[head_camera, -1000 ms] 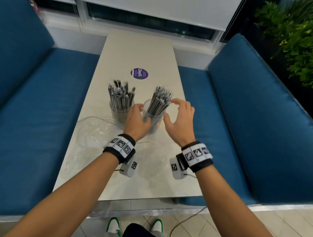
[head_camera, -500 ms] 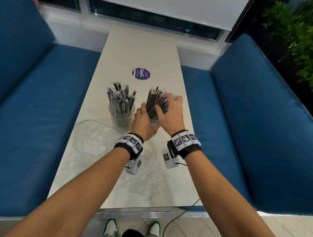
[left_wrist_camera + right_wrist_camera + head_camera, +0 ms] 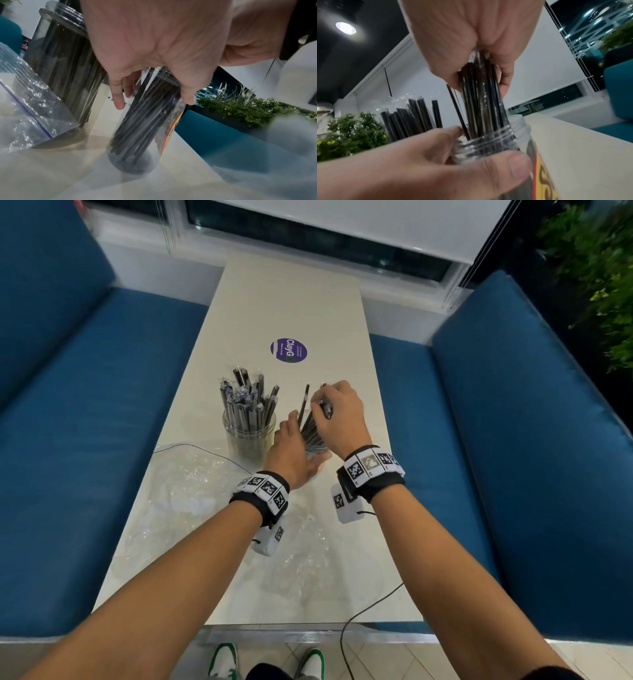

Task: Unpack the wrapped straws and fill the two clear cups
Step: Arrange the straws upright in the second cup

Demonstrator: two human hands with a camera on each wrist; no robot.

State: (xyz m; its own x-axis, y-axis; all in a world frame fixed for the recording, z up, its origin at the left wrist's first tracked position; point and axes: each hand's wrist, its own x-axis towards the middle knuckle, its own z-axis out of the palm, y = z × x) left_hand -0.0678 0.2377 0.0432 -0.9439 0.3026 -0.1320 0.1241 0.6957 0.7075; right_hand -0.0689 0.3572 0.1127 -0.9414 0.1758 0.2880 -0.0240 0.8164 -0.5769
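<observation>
Head view: two clear cups on the pale surface [image 3: 294, 302] w/ blue benches either side. Left cup [image 3: 249, 436] packed w/ wrapped black straws [image 3: 247, 402], standing alone, untouched. Right cup [image 3: 317, 451] mostly hidden behind both hands. Left hand [image 3: 291, 453] wrapped round it, right hand [image 3: 342, 416] clenched over the top of a bundle of straws [image 3: 308, 422] sticking up out of it. Purple round sticker [image 3: 288, 350] further back, crumpled clear plastic bag [image 3: 191, 491] near the front left.

Left wrist cam fills in what head view can't: right cup [image 3: 145, 121] tilted, base on the surface, dark thin straws running down to the bottom, bit of red/yellow label on its side. Left hand fingers [image 3: 118, 97] curled round the upper part. Bag [image 3: 34, 108] just beside the other cup [image 3: 65, 65].

Right wrist cam: threaded rim of the right cup [image 3: 489, 142], right hand [image 3: 471, 40] gripping the bundle [image 3: 481, 97] by its top ends, lower ends inside the cup; glossy wrap, one thin straw leaning off to the side. Pretty blurry tho.
</observation>
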